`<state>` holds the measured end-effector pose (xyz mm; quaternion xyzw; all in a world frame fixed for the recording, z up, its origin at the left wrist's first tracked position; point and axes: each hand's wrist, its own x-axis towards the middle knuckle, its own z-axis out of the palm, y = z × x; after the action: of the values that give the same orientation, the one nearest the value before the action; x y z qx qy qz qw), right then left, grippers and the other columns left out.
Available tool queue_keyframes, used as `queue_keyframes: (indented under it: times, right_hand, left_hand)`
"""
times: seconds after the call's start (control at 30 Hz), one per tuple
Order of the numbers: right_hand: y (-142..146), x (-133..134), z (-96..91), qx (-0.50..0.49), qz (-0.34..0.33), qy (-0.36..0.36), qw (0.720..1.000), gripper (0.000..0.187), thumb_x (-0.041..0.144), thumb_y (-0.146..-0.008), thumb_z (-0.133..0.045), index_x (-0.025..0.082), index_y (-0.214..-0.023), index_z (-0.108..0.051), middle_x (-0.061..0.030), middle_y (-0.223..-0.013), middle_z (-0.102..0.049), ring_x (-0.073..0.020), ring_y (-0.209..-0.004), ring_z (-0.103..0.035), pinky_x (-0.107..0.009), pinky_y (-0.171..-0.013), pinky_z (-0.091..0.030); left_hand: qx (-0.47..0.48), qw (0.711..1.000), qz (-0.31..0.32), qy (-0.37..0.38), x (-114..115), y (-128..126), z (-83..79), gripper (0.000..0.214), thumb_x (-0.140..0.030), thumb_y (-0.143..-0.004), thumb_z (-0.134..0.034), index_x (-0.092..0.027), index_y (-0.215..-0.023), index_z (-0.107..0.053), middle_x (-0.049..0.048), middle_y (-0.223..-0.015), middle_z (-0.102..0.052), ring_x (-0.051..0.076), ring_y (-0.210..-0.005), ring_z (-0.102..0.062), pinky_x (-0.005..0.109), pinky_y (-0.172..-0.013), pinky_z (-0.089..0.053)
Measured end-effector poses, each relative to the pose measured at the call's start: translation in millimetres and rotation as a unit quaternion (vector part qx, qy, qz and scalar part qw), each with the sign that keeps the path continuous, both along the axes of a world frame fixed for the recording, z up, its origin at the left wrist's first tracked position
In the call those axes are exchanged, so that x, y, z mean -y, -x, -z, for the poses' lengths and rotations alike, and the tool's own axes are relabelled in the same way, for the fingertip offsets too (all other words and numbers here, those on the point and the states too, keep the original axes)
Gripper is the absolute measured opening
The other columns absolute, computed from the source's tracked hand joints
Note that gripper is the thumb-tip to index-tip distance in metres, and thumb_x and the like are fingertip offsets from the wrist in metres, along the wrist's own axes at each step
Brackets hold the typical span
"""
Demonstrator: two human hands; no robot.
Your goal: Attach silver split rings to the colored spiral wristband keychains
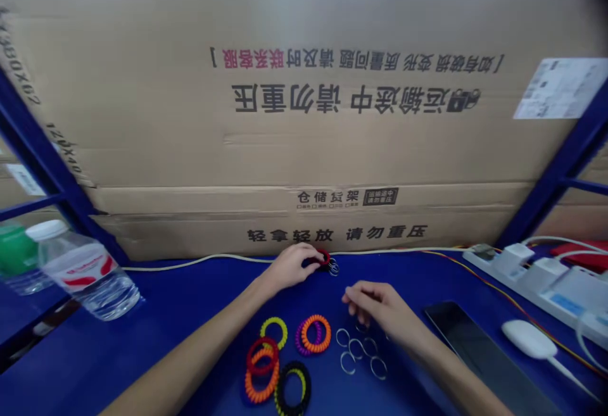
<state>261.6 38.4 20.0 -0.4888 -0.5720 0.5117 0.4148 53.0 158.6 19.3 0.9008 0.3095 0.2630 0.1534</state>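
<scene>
Head-cam shot of a blue bench with a big cardboard carton behind it. Far left, a clear plastic water bottle stands tilted and a bit blurry. The left hand has a narrow pinch on a red plastic spiral coil, and the fingers hide most of it. A small steel split ring sits right beside it, but I can't tell if it's threaded on. Nearer me lie a yellow-green coil, a red coil on an orange one, a purple coil half under another orange, and a black coil. Next are loose steel split rings. The right hand is curled over them, fingers slightly apart, and I can't tell if it's holding one. Far right: a dark phone, a white mouse, and a white power strip, cut off by the frame.
</scene>
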Motion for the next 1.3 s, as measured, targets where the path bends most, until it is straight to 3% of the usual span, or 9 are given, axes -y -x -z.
queue_keyframes:
  times: [0.17, 0.3, 0.43, 0.53, 0.7, 0.93, 1.1, 1.3]
  right_hand:
    - [-11, -2, -7.4, 0.039, 0.014, -0.026, 0.999, 0.039, 0.054, -0.082, -0.06, 0.017, -0.077, -0.068, -0.0006, -0.064, -0.061, -0.0123, -0.053, -0.048, -0.026, -0.052, -0.037]
    - [-25, -2, -16.2, 0.154, 0.024, -0.097, 0.983, 0.033, 0.049, -0.085, -0.057, 0.019, -0.077, -0.068, -0.0017, -0.069, -0.063, -0.0161, -0.061, -0.051, -0.027, -0.057, -0.038]
    - [-33, 1, -19.5, 0.268, 0.022, -0.127, 0.955, 0.027, 0.044, -0.085, -0.056, 0.021, -0.077, -0.069, -0.0016, -0.068, -0.066, -0.0187, -0.063, -0.053, -0.029, -0.059, -0.037]
    - [-35, 1, -15.5, 0.326, 0.008, -0.125, 0.937, 0.023, 0.039, -0.084, -0.056, 0.022, -0.076, -0.07, -0.0023, -0.068, -0.068, -0.0201, -0.063, -0.056, -0.029, -0.058, -0.037]
    - [-40, -4, -1.3, 0.392, -0.011, -0.115, 0.913, 0.019, 0.034, -0.084, -0.055, 0.023, -0.076, -0.067, -0.0032, -0.067, -0.069, -0.0203, -0.062, -0.058, -0.029, -0.056, -0.034]
    - [-48, -10, 17.6, 0.465, 0.024, -0.091, 0.88, 0.017, 0.038, -0.078, -0.062, 0.022, -0.075, -0.059, -0.0045, -0.071, -0.065, -0.0206, -0.065, -0.057, -0.029, -0.057, -0.033]
    - [-47, -10, 27.6, 0.419, 0.028, -0.093, 0.903, 0.016, 0.036, -0.077, -0.062, 0.021, -0.077, -0.055, -0.0055, -0.078, -0.063, -0.0211, -0.071, -0.057, -0.03, -0.064, -0.037]
    - [-42, -12, 29.2, 0.352, 0.026, -0.042, 0.935, 0.012, 0.027, -0.073, -0.063, 0.022, -0.074, -0.052, 0.0, -0.066, -0.059, -0.0162, -0.059, -0.052, -0.027, -0.056, -0.035]
  left_hand:
    - [0.0, 1.0, -0.025, 0.01, 22, 24, -26.3, 0.02, -0.027, -0.092, -0.056, -0.019, -0.104, -0.07, 0.0054, -0.104, -0.071, 0.02, -0.1, -0.062, 0.029, -0.091, -0.045]
    - [-0.034, 0.998, -0.007, 0.048, 65, 53, -41.8, 0.018, -0.028, -0.09, -0.058, -0.019, -0.087, -0.072, -0.0004, -0.079, -0.073, 0.013, -0.071, -0.065, 0.021, -0.071, -0.046]
    - [-0.08, 0.993, -0.004, 0.087, 109, 72, -43.5, 0.013, -0.027, -0.088, -0.062, -0.021, -0.084, -0.073, -0.0021, -0.077, -0.072, 0.013, -0.075, -0.063, 0.021, -0.076, -0.044]
    - [-0.081, 0.992, -0.023, 0.092, 127, 72, -39.0, 0.013, -0.026, -0.091, -0.059, -0.022, -0.089, -0.071, -0.001, -0.082, -0.07, 0.015, -0.081, -0.061, 0.024, -0.079, -0.043]
    - [-0.117, 0.992, -0.009, 0.036, 134, 48, -30.9, 0.013, -0.031, -0.089, -0.062, -0.024, -0.097, -0.069, 0.0014, -0.095, -0.066, 0.018, -0.088, -0.058, 0.031, -0.086, -0.042]
    - [-0.204, 0.976, -0.054, -0.044, 137, 21, -15.1, 0.013, -0.032, -0.084, -0.063, -0.02, -0.089, -0.066, 0.0076, -0.1, -0.06, 0.025, -0.09, -0.055, 0.035, -0.075, -0.047]
    - [-0.116, 0.991, -0.061, -0.021, 140, 23, -17.4, 0.008, -0.022, -0.088, -0.056, -0.019, -0.085, -0.062, 0.0045, -0.098, -0.06, 0.021, -0.088, -0.053, 0.032, -0.078, -0.046]
    - [0.033, 0.998, -0.037, 0.027, 146, 37, -24.6, 0.008, -0.02, -0.09, -0.056, -0.021, -0.092, -0.063, 0.003, -0.099, -0.064, 0.018, -0.089, -0.055, 0.03, -0.081, -0.044]
